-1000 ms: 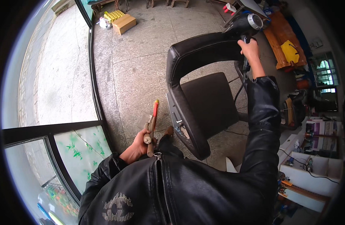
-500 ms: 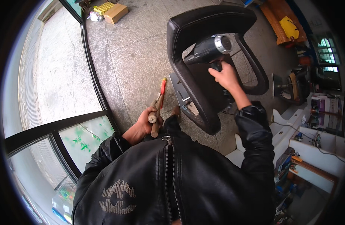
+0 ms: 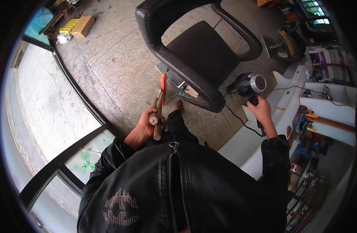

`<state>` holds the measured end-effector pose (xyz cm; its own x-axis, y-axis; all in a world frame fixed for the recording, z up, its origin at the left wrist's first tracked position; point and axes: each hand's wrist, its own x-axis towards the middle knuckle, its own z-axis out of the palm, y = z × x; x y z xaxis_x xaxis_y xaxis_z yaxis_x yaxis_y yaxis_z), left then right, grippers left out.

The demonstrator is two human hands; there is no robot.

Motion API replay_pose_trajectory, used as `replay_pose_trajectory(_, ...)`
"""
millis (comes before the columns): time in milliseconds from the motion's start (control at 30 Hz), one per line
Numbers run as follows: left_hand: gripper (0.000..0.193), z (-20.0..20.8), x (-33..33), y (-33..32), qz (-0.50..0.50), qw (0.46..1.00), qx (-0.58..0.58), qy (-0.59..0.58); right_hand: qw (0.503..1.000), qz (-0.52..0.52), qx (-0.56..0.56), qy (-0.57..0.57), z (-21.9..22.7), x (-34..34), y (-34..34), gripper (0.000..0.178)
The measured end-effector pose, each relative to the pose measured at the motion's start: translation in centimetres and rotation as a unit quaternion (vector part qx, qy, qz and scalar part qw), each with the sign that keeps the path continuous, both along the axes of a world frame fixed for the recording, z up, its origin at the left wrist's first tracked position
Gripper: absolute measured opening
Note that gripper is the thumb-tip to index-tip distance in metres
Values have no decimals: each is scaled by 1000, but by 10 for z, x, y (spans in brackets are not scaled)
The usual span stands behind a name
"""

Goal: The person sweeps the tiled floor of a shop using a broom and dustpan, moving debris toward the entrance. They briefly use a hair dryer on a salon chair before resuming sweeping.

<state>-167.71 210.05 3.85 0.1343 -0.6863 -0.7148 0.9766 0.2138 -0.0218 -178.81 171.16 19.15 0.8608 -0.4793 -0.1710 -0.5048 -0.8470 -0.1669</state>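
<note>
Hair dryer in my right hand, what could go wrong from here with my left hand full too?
The hair dryer's cord hangs in a slack curve beside the black chair, so it might snag there if the right hand swings away. The left hand grips two wooden-handled tools together, so one could slip loose and drop.

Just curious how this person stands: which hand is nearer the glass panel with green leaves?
Left: the left hand is a little right of the leafy panel; the right hand, holding the hair dryer, is much farther right.
</note>
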Motion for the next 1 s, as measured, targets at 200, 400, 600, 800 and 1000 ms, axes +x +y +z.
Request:
replay_pose_trajectory(200, 29, -18, -10, -11, -52, 996, -39, 62, 960, -185, -2, -209, -49, -47, -25, 34)
replay_pose_trajectory(400, 26, -18, -31, -25, -76, 994, 4, 78, 884, -312, 232, -261, -64, -99, 9, 33)
replay_pose_trajectory(600, 31, -25, -51, -36, -177, 978, -110, 19, 823, -316, 273, -384, -98, -189, 58, 38)
replay_pose_trajectory(800, 51, -42, -60, -30, -169, 979, -60, 93, 665, -509, 164, -522, -111, -284, 86, 49)
replay_pose_trajectory(1000, 58, -22, -76, -49, -126, 970, -50, 204, 510, -655, -184, -525, -168, -456, 84, 48)
